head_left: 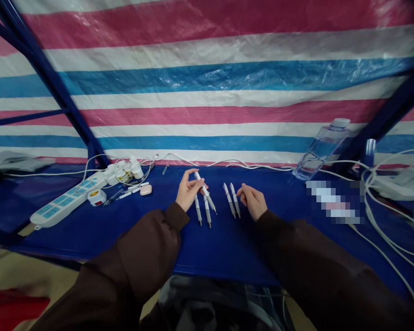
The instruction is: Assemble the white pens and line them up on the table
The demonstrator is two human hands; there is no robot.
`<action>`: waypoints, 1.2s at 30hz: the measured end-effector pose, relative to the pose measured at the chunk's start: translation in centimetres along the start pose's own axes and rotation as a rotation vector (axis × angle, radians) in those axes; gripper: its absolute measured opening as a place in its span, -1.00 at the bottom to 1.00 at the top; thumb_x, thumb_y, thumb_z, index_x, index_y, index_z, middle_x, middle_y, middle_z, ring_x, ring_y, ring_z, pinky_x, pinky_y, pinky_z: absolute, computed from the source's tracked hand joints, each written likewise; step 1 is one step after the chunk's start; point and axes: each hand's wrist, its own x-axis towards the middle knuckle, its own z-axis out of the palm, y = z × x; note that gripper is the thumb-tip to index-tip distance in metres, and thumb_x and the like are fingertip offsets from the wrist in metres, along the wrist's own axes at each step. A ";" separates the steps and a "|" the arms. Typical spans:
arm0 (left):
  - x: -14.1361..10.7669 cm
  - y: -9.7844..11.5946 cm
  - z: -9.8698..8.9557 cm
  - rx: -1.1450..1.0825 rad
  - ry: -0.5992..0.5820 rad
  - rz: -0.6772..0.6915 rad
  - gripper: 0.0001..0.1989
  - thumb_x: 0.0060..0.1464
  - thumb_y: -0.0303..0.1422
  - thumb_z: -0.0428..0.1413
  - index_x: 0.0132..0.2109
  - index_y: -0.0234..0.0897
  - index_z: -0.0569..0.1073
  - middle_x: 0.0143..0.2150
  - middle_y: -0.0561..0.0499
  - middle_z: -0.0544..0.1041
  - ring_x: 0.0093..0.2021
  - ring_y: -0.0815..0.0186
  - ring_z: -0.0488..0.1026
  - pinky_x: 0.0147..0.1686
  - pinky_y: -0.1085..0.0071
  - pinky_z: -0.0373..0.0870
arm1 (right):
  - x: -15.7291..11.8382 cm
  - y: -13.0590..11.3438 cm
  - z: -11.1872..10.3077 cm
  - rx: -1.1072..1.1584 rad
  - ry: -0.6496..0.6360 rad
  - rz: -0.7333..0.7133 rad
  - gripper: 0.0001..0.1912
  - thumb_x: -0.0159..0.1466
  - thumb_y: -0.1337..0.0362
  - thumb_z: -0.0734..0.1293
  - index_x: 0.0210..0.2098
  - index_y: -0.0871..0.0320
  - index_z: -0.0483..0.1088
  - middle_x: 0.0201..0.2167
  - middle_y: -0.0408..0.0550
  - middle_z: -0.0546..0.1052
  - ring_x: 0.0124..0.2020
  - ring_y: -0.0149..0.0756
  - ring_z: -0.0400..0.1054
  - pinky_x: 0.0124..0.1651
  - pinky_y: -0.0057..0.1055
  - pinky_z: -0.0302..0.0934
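Observation:
My left hand (pixel 189 189) pinches a white-and-grey pen (pixel 207 195) between thumb and fingers. Its tip slants down toward me, above the blue tabletop (pixel 224 248). Partly under that hand lie two similar pens, a left one (pixel 198 212) and a right one (pixel 207 212), side by side with tips toward me. To their right another pair rests close together, one pen (pixel 229 200) beside the other pen (pixel 235 200). My right hand (pixel 253 201) is just right of this pair, its fingers curled in with nothing visible in them. Whether its fingertips touch the nearest pen, I cannot tell.
On the left lies a white power strip (pixel 67 200) with plugs and chargers, near loose pens (pixel 131 191) and a small beige case (pixel 146 189). A clear water bottle (pixel 319 151) leans at the back right. White cables (pixel 369 202) coil on the right.

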 end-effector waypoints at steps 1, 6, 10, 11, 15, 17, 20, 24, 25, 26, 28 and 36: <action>0.0 0.0 0.0 0.001 0.014 0.000 -0.55 -0.01 -0.26 0.13 -0.01 -0.24 0.16 -0.51 0.07 0.49 -0.54 0.34 0.47 -0.49 0.44 0.39 | 0.0 0.0 0.0 -0.002 0.001 -0.002 -0.55 0.19 -0.05 0.14 -0.61 0.16 0.26 -0.81 -0.26 0.10 -0.72 -0.49 -0.04 -0.58 -0.46 -0.06; 0.1 0.0 -0.2 0.024 0.032 -0.004 -0.52 -0.02 -0.23 0.13 0.02 -0.28 0.20 -0.49 0.04 0.50 -0.56 0.33 0.47 -0.51 0.43 0.40 | 0.0 0.2 -0.1 -0.022 -0.021 0.007 -0.56 0.18 -0.05 0.15 -0.60 0.16 0.26 -0.81 -0.27 0.10 -0.72 -0.49 -0.04 -0.60 -0.47 -0.09; 0.1 -0.2 -0.3 0.013 0.040 -0.006 -0.47 -0.01 -0.21 0.12 0.07 -0.27 0.19 -0.47 0.03 0.51 -0.57 0.32 0.47 -0.50 0.40 0.42 | 0.1 0.3 -0.1 -0.049 -0.013 0.019 -0.56 0.18 -0.05 0.15 -0.61 0.17 0.26 -0.81 -0.27 0.10 -0.72 -0.50 -0.05 -0.61 -0.47 -0.10; 0.1 -0.3 -0.4 0.006 0.047 -0.004 -0.44 -0.01 -0.21 0.12 0.10 -0.26 0.16 -0.45 0.02 0.52 -0.56 0.31 0.48 -0.49 0.39 0.43 | 0.0 0.3 -0.1 -0.052 -0.007 0.021 -0.56 0.17 -0.05 0.15 -0.61 0.17 0.26 -0.81 -0.27 0.10 -0.72 -0.50 -0.05 -0.60 -0.47 -0.10; 0.2 -0.4 -0.4 -0.005 0.058 -0.003 -0.36 -0.01 -0.22 0.13 0.18 -0.24 0.08 -0.43 0.00 0.52 -0.55 0.32 0.48 -0.47 0.40 0.43 | 0.0 0.1 -0.1 -0.058 -0.003 0.022 -0.57 0.17 -0.04 0.16 -0.61 0.16 0.25 -0.81 -0.27 0.10 -0.72 -0.49 -0.04 -0.60 -0.47 -0.08; 0.2 -0.4 -0.3 -0.001 0.059 -0.005 -0.36 -0.01 -0.23 0.13 0.18 -0.24 0.08 -0.43 0.00 0.53 -0.55 0.32 0.48 -0.47 0.40 0.43 | 0.0 0.1 -0.1 -0.062 -0.007 0.021 -0.57 0.17 -0.05 0.16 -0.61 0.16 0.25 -0.81 -0.27 0.10 -0.73 -0.49 -0.04 -0.61 -0.47 -0.08; 0.1 -0.3 -0.2 0.004 0.073 -0.011 -0.36 -0.01 -0.23 0.13 0.18 -0.25 0.09 -0.44 0.00 0.52 -0.55 0.32 0.48 -0.47 0.39 0.43 | 0.0 0.2 -0.1 -0.072 -0.013 0.019 -0.57 0.17 -0.05 0.15 -0.60 0.15 0.25 -0.80 -0.27 0.09 -0.73 -0.49 -0.05 -0.62 -0.47 -0.10; 0.1 -0.2 -0.2 0.018 0.086 -0.008 -0.39 -0.02 -0.23 0.14 0.15 -0.26 0.12 -0.47 0.03 0.51 -0.56 0.33 0.47 -0.50 0.43 0.40 | 0.0 0.3 -0.2 -0.078 -0.031 0.016 -0.57 0.18 -0.05 0.15 -0.60 0.16 0.25 -0.80 -0.27 0.09 -0.72 -0.50 -0.06 -0.63 -0.47 -0.11; 0.1 -0.2 -0.2 0.022 0.092 -0.003 -0.41 -0.02 -0.23 0.14 0.13 -0.27 0.13 -0.49 0.04 0.50 -0.57 0.33 0.47 -0.51 0.43 0.39 | 0.0 0.4 -0.2 -0.083 -0.033 0.016 -0.57 0.18 -0.05 0.15 -0.60 0.16 0.25 -0.80 -0.27 0.09 -0.72 -0.50 -0.06 -0.63 -0.47 -0.11; 0.1 -0.2 -0.2 0.026 0.101 0.002 -0.43 -0.02 -0.23 0.14 0.10 -0.27 0.15 -0.50 0.05 0.50 -0.57 0.33 0.46 -0.52 0.44 0.38 | 0.0 0.4 -0.2 -0.089 -0.032 0.015 -0.58 0.18 -0.04 0.15 -0.60 0.16 0.25 -0.79 -0.26 0.10 -0.72 -0.50 -0.06 -0.63 -0.48 -0.11; 0.1 -0.2 -0.2 0.031 0.125 0.012 -0.49 -0.03 -0.23 0.14 0.03 -0.27 0.18 -0.52 0.06 0.49 -0.58 0.34 0.45 -0.54 0.46 0.37 | 0.0 0.5 -0.2 -0.102 -0.029 0.010 -0.58 0.18 -0.04 0.15 -0.59 0.16 0.26 -0.78 -0.26 0.10 -0.71 -0.49 -0.05 -0.62 -0.48 -0.10; 0.2 -0.2 -0.2 0.022 0.168 0.054 -0.60 -0.01 -0.23 0.12 -0.08 -0.23 0.15 -0.52 0.09 0.48 -0.57 0.37 0.45 -0.54 0.48 0.36 | -0.1 1.1 -0.3 -0.216 -0.027 -0.065 -0.56 0.17 -0.08 0.13 -0.58 0.15 0.28 -0.76 -0.25 0.13 -0.69 -0.47 -0.02 -0.61 -0.49 -0.09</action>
